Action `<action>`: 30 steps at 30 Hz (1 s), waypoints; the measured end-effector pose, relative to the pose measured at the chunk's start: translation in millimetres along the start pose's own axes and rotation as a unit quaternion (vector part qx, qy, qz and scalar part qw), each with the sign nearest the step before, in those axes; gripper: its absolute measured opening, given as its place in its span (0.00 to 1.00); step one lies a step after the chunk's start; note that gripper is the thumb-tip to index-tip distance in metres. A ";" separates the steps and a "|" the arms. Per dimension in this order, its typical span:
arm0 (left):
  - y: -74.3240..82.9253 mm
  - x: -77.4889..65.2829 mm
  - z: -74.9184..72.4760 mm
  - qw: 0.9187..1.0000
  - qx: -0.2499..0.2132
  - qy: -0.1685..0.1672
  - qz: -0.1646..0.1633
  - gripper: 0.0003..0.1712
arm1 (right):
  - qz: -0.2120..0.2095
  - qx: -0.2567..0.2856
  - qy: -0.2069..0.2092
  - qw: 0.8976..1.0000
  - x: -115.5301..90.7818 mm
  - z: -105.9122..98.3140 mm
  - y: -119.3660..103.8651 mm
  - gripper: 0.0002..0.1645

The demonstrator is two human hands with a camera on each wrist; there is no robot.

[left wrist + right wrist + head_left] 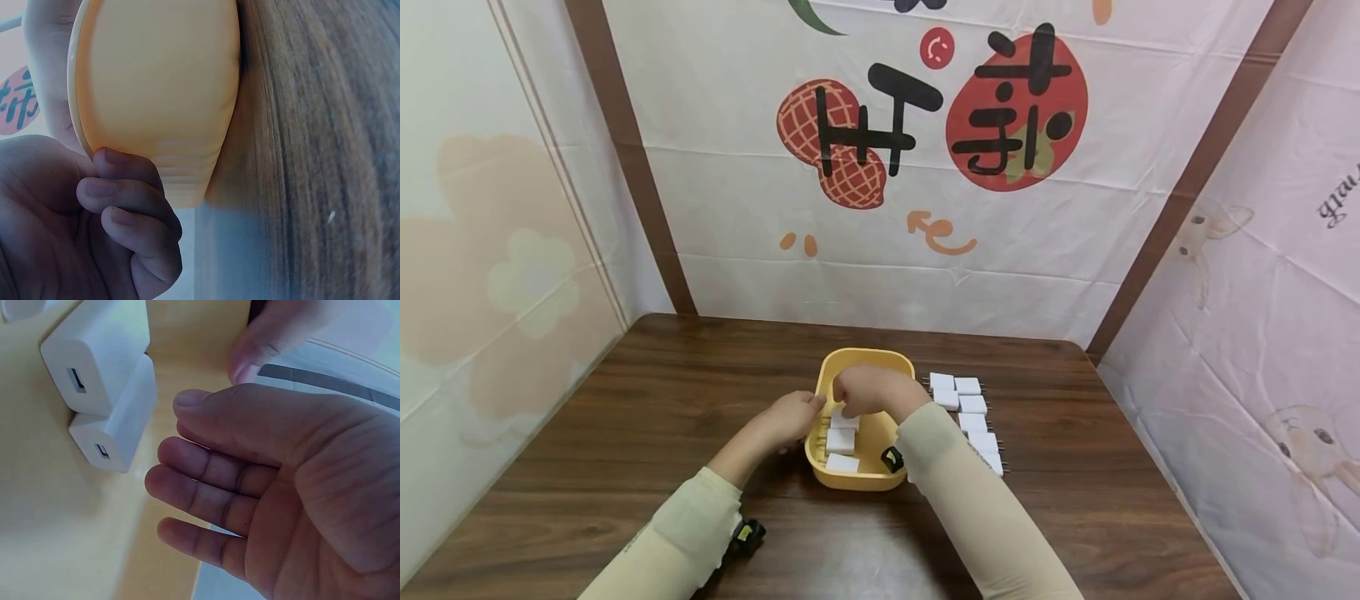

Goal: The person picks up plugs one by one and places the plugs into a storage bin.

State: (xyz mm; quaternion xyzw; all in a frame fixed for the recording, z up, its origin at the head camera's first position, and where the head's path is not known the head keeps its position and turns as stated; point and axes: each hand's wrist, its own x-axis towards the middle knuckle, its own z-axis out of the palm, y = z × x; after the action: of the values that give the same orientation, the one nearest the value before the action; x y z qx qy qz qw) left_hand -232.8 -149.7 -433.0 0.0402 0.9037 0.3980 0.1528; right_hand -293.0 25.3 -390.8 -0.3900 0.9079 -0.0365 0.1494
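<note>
While the left hand (pixel 790 418) grips the side of one yellow, rounded-rectangular plastic tub (pixel 861 482), its thumb over the rim and three curled fingertips showing against the outer wall, we see the right hand (pixel 872 390) inside that tub with its fingers loosely bent, released and holding nothing. We count three white, blocky plastic plug adapters (pixel 841 440) in the tub, in a row below the right fingers and along the wall that the left fingers hold. In the right wrist view, two of these lie just beyond the right fingertips, touching each other, each with one socket towards us; part of a third shows farther off.

To the right of the right fingers, outside the tub, we count seven visible matching adapters (pixel 972 405) in a cluster, their thin pins jutting out; the right sleeve (pixel 985 508) may hide more. All rest on one brown wood-grain table (pixel 625 433), beneath both hands' fingers.
</note>
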 end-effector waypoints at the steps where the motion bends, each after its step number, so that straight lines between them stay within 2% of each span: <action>1: -0.5 -0.1 0.2 1.000 -0.001 0.001 0.000 0.26 | -0.002 -0.001 0.002 1.000 -0.7 -0.6 0.3 0.04; 4: -1.8 0.9 0.9 1.000 -0.001 0.003 -0.002 0.26 | -0.008 -0.009 0.005 1.000 -3.3 -4.9 0.7 0.05; 8: -3.4 2.2 1.3 1.000 -0.002 0.005 -0.006 0.26 | -0.017 -0.033 0.011 0.999 -7.2 -11.5 0.5 0.02; 11: -3.8 3.6 1.2 1.000 -0.001 0.004 -0.010 0.26 | -0.018 -0.042 0.021 0.999 -11.6 -15.3 -0.1 0.08; 15: -4.0 5.2 0.9 1.000 0.004 -0.002 -0.007 0.26 | -0.018 -0.037 0.033 0.999 -19.6 -19.7 -2.9 0.17; 20: -3.1 2.9 0.6 1.000 0.004 -0.004 -0.001 0.26 | -0.028 -0.033 0.046 0.998 -31.9 -26.2 -6.7 0.17; 30: -4.3 -1.1 1.7 1.000 -0.007 0.001 0.003 0.26 | -0.011 -0.008 0.076 0.997 -55.6 -26.5 -0.9 0.17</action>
State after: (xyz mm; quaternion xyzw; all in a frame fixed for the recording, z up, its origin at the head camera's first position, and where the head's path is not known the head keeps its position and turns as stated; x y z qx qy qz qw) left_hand -231.1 -151.6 -437.0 0.0408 0.9009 0.4049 0.1508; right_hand -264.1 63.3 -351.9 -0.3971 0.9126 -0.0599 0.0767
